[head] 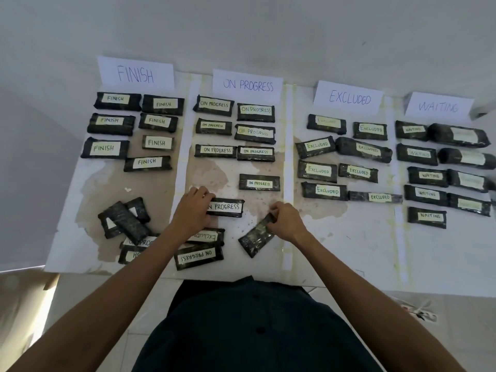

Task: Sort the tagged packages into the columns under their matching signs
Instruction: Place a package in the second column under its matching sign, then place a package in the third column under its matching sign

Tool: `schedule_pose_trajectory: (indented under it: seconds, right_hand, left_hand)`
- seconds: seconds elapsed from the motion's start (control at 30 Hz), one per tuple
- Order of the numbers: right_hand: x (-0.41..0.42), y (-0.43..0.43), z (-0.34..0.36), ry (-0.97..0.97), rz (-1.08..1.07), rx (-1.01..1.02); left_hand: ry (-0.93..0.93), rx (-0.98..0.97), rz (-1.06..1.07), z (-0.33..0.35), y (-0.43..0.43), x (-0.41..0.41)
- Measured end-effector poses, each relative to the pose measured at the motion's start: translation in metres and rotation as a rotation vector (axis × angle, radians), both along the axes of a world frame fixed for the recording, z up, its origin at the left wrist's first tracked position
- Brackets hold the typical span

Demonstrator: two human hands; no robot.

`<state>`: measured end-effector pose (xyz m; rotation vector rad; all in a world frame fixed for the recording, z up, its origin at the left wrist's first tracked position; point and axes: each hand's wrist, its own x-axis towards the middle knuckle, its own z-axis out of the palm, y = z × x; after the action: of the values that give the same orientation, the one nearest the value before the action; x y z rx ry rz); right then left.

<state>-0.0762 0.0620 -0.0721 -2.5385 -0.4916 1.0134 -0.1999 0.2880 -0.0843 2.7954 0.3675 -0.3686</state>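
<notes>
Four paper signs stand at the back: FINISH, ON PROGRESS, EXCLUDED, WAITING. Dark wrapped packages with pale tags lie in columns under each. My left hand rests on the left end of an ON PROGRESS package low in the second column. My right hand grips the upper end of a tilted package whose tag is hidden. An unsorted heap lies at the front left, with an EXCLUDED package and an ON PROGRESS package near my left arm.
Pale tape strips divide the white board into columns. The board's front edge runs just before my dark shirt. A grey wall rises behind the signs. Brown stains mark the board around the first two columns.
</notes>
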Motion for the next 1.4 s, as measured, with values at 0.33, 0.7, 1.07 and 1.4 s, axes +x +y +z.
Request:
schedule_pose_trajectory:
  seconds: [0.33,0.7,1.07,1.4]
  right_hand:
    - [0.001,0.051,0.008,-0.110,0.259,0.061]
    - [-0.011,0.020,0.012,-0.201,0.725,-0.094]
    - [-0.019,0.009,0.014,-0.354,0.895,-0.168]
    - [-0.009,0.010,0.028,0.200,0.069,0.110]
  left_hand:
    - [-0.100,0.011,0.089,-0.001,0.051,0.034]
    - [-0.026,-0.020,0.015,-0.006,0.064,0.041]
    - [-0.130,-0.480,0.051,0.014,0.000,-0.012]
    - [-0.116,-0.788,0.405,0.033,-0.038,-0.024]
